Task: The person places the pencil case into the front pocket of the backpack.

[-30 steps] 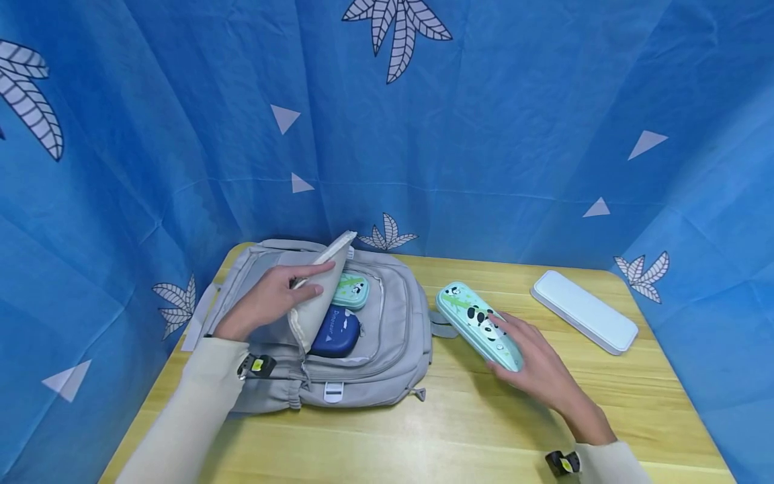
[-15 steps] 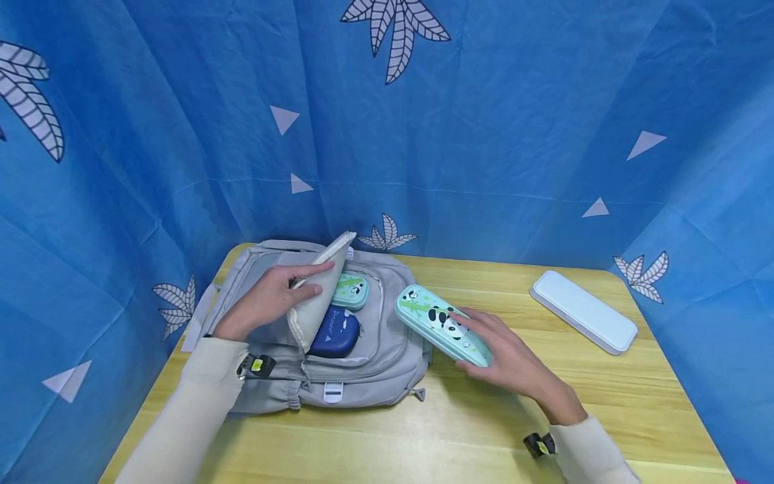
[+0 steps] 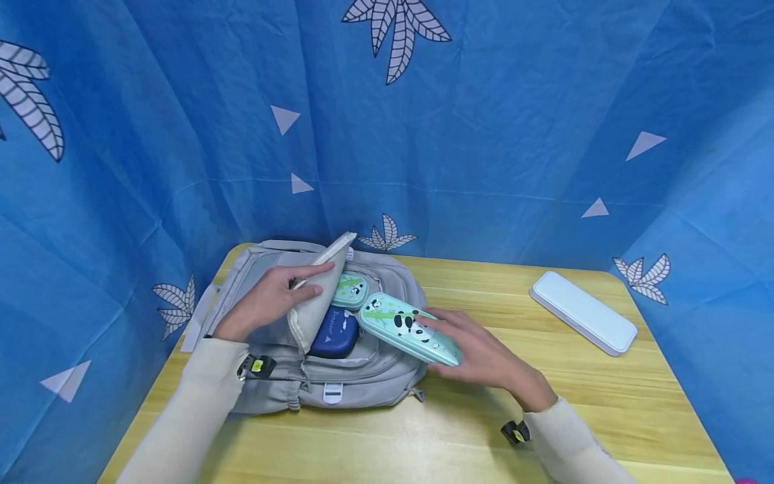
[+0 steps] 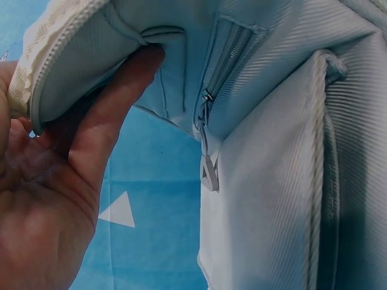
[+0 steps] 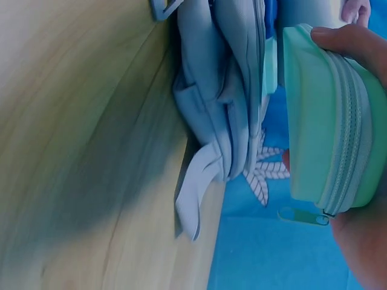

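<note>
A grey backpack [image 3: 387,386] lies on the table with its front pocket unzipped. My left hand [image 3: 275,296] pinches the pocket's flap [image 3: 320,299] and holds it folded up; in the left wrist view the thumb lies inside the flap's lining [image 4: 127,42]. Partly under the flap sit a mint panda-print case [image 3: 351,291] and a dark blue case [image 3: 336,333] marked "Dinosaur". My right hand [image 3: 478,349] grips a second, long mint panda pencil case [image 3: 411,328] above the backpack's right side. Its zipper [image 5: 347,121] appears closed in the right wrist view.
A white oblong case [image 3: 583,312] lies at the table's back right. A blue curtain [image 3: 484,134] with leaf prints surrounds the wooden table [image 3: 375,450] behind and at both sides. One backpack strap [image 5: 196,187] trails onto the table.
My right hand has carried the long panda pencil case leftward, from over the table to over the backpack's right side. The left hand and the flap have stayed put.
</note>
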Motion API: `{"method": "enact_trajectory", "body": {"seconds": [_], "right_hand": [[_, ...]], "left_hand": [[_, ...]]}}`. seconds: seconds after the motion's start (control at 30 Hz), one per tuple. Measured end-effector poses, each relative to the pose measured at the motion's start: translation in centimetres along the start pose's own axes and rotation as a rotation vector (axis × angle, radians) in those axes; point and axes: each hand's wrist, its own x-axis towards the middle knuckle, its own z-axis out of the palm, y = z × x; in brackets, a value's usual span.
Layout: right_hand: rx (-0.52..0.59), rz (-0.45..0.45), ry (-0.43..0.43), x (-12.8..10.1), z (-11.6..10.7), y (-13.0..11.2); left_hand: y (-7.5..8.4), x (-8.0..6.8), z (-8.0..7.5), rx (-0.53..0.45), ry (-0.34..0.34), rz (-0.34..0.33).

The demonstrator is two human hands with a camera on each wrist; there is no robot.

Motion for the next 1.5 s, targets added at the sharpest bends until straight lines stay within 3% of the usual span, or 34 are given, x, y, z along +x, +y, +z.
{"method": "enact_trajectory", "body": {"seconds": [0.53, 1.0, 1.5], "right_hand": [[-0.019, -0.121, -0.081, 3.3, 0.8, -1.8], [-0.035, -0.136, -0.152, 5.5, 1.3, -2.4], [-0.033, -0.145, -0.212, 7.2, 1.6, -2.4]], "left_hand": [[0.1, 0.0, 0.1, 0.002, -0.008, 0.005], [0.3, 0.2, 0.1, -0.008, -0.009, -0.021], [0.8, 0.4, -0.1, -0.013, -0.016, 0.007]]}}
